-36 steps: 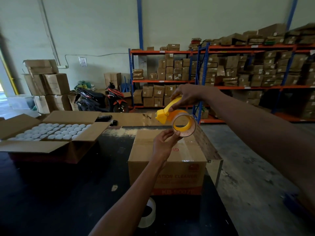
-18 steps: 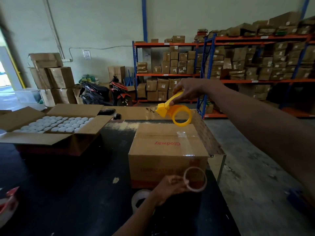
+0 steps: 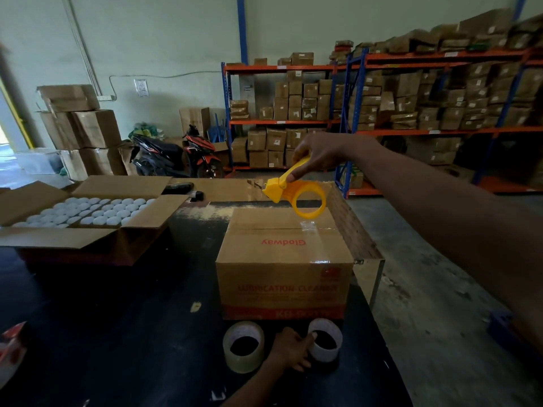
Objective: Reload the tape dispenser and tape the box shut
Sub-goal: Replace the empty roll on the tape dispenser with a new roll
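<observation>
My right hand [image 3: 318, 152] holds the yellow tape dispenser [image 3: 296, 195] by its handle, raised above the far edge of the closed cardboard box [image 3: 283, 251]; its ring is bare, with no roll on it. Low on the black table [image 3: 117, 333], my left hand [image 3: 289, 349] rests with fingers on the empty white tape core [image 3: 324, 340], which stands in front of the box. A full roll of clear tape [image 3: 243, 346] sits just left of that hand. A short strip of clear tape lies on the box top.
An open carton [image 3: 88, 227] filled with several white caps sits on the left of the table. A small black object [image 3: 177, 188] lies behind it. The table's right edge drops to the concrete floor. Shelving with boxes and a parked motorbike [image 3: 176, 155] stand beyond.
My left hand pulled the empty core off the dispenser, carried it down past the box front and set it on the table beside the full roll. The dispenser stayed raised.
</observation>
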`<state>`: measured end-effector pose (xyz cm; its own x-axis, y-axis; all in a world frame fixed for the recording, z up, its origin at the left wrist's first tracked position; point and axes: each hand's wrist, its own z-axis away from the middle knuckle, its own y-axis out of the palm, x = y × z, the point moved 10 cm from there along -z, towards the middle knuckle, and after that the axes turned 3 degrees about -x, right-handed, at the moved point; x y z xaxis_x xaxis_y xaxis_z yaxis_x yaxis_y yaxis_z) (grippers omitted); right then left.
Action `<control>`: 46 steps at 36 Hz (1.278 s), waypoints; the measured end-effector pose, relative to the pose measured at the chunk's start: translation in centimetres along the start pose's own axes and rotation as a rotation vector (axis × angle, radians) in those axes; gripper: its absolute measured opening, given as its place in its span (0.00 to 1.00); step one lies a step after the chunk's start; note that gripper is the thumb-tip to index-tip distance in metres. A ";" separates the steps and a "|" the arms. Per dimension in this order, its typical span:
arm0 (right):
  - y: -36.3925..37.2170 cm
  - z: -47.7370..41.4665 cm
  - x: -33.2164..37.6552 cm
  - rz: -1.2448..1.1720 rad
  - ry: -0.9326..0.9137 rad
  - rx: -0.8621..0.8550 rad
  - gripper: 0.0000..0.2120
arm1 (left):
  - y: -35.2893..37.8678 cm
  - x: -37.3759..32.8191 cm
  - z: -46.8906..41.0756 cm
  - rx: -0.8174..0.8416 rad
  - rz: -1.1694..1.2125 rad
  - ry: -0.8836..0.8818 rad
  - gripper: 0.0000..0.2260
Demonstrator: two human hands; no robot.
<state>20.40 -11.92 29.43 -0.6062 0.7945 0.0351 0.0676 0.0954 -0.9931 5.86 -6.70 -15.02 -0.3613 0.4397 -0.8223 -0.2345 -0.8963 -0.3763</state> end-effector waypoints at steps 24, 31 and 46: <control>3.0 -1.5 0.7 -0.081 0.040 0.024 0.49 | -14.5 3.4 4.3 -0.363 -0.552 0.417 0.53; 3.6 -2.2 1.6 -0.058 0.036 0.033 0.47 | -14.6 5.6 4.6 -0.330 -0.383 0.392 0.46; 3.3 -0.7 1.3 -0.069 0.101 0.028 0.41 | -13.7 -6.5 9.9 -0.458 -0.152 0.859 0.45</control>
<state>20.39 -10.20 26.25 -0.5256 0.8432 0.1135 0.0053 0.1367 -0.9906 2.54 3.32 -0.30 0.4650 0.5234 -0.7140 0.2137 -0.8490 -0.4832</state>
